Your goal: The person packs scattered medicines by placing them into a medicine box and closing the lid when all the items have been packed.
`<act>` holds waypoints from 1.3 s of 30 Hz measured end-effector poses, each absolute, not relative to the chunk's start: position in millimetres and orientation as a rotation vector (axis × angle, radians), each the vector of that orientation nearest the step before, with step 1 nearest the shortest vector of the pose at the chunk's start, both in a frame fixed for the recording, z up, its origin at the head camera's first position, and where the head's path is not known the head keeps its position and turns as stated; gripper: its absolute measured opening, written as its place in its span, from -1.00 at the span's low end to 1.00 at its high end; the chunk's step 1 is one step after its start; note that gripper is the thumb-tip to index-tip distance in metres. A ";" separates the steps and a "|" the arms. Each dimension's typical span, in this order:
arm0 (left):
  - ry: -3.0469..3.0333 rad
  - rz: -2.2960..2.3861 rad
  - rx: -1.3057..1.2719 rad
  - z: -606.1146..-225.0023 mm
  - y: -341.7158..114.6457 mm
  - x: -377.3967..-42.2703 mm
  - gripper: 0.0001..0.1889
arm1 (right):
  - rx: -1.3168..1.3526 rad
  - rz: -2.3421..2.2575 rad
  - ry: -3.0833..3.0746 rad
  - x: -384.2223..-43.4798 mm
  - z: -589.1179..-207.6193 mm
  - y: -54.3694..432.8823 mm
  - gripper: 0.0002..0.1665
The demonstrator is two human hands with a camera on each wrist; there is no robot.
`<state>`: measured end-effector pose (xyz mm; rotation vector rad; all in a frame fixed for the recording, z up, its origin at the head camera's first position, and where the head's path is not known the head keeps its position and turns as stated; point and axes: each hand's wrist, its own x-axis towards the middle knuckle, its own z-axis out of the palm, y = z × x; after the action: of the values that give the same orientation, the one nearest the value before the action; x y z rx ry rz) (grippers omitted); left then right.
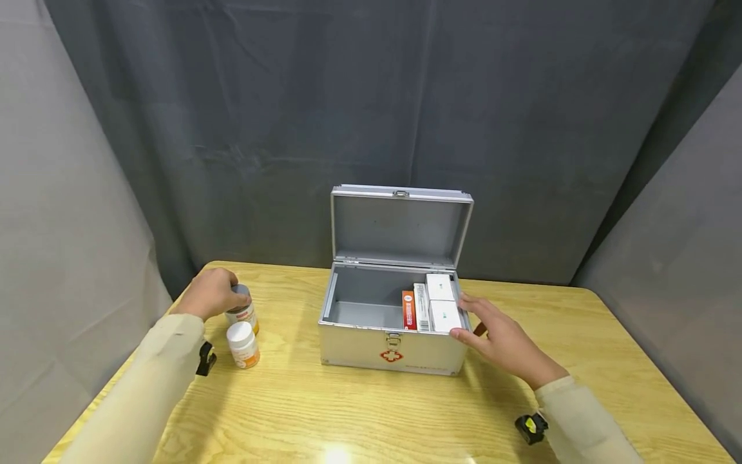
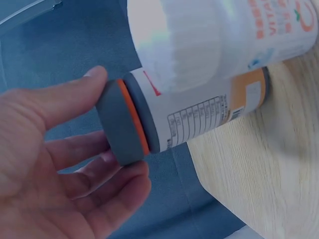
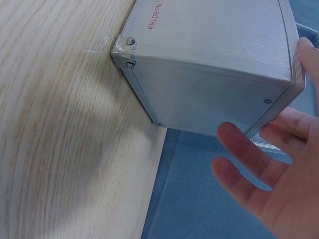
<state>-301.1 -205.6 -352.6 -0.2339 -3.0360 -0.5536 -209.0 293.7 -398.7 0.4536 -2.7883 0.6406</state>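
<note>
My left hand (image 1: 211,294) grips the dark grey lid of a pill bottle (image 1: 246,314) at the table's left. In the left wrist view, thumb and fingers lie on opposite sides of that lid (image 2: 119,124), which has an orange ring. Just in front stands a white-capped vitamin bottle (image 1: 242,345), upright. An open silver first-aid box (image 1: 359,348) sits mid-table with its lid raised. My right hand (image 1: 498,335) rests on its right rim with loosely bent fingers, thumb at the front corner. Two white cartons (image 1: 445,316), a narrow white carton (image 1: 421,307) and a red carton (image 1: 408,310) stand at the box's right end.
The wooden table (image 1: 278,412) has its back edge against a dark grey curtain (image 1: 261,161). Light grey cloth walls (image 1: 64,193) flank it on both sides. The box's raised lid (image 1: 400,225) stands up behind its compartment.
</note>
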 end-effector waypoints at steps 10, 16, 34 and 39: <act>-3.077 -0.572 -0.184 -348.0 -204.9 -299.8 -0.59 | 0.441 0.637 -2.800 -205.9 -395.0 293.1 -0.20; -3.083 -0.576 -0.195 -349.1 -205.0 -299.6 -0.66 | 0.433 0.636 -2.809 -208.2 -397.9 293.3 -0.19; -3.168 -0.422 -0.328 -347.9 -203.4 -299.7 -0.38 | 0.461 0.647 -2.740 -208.3 -397.4 294.2 -0.25; -3.190 -0.445 -0.336 -349.5 -205.4 -298.6 -0.38 | 0.452 0.664 -2.754 -207.2 -401.0 295.2 -0.23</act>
<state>-298.6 -205.4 -349.5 -0.3356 -3.1904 -0.4452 -207.2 295.2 -401.0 0.4524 -2.7537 0.6642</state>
